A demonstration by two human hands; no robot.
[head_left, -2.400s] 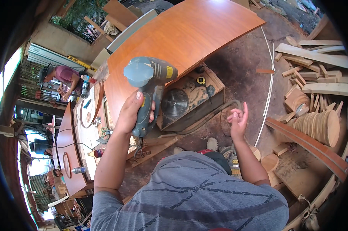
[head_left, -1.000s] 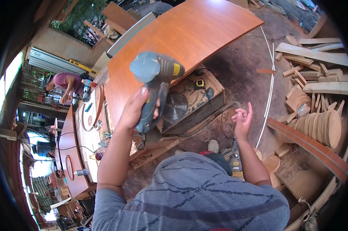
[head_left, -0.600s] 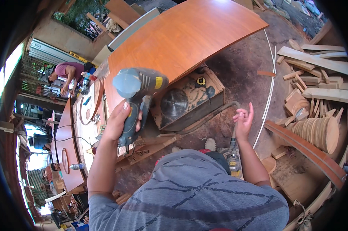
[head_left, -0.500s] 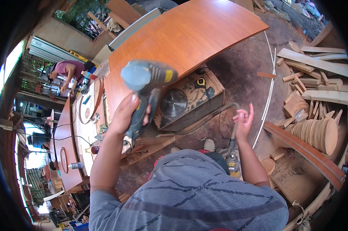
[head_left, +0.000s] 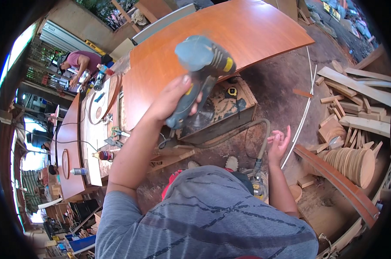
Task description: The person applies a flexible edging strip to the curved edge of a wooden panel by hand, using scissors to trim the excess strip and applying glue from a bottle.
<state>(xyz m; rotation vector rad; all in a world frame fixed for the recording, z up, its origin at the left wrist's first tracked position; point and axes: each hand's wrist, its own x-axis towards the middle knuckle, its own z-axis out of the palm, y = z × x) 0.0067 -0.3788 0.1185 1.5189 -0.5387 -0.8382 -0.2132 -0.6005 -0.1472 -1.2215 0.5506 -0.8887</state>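
Note:
My left hand (head_left: pixel 176 97) is wrapped round the handle of a blue-grey pistol-grip power tool (head_left: pixel 204 64) with a rounded head and a yellow label. The tool is raised above the near edge of a large reddish-brown wood panel (head_left: pixel 256 30). My right hand (head_left: pixel 279 146) hovers beside a grey hose (head_left: pixel 267 129), one finger stretched up and the others loosely bent, with nothing visible in it. Below the tool stands a wooden box bench (head_left: pixel 228 116) bearing a round saw blade (head_left: pixel 203 117), partly hidden by my hand and tool, and a yellow-and-black tape measure (head_left: pixel 232 91).
A person (head_left: pixel 85 64) bends over work at the far left. A long bench (head_left: pixel 102 146) on the left bears a bottle (head_left: pixel 104 156) and a can (head_left: pixel 78 171). Wood offcuts (head_left: pixel 355 86), stacked discs (head_left: pixel 346 159) and a curved brown strip (head_left: pixel 338 185) lie at the right.
My left hand and the power tool have moved right and up. The right hand has shifted slightly right and down. The whole view has turned a little.

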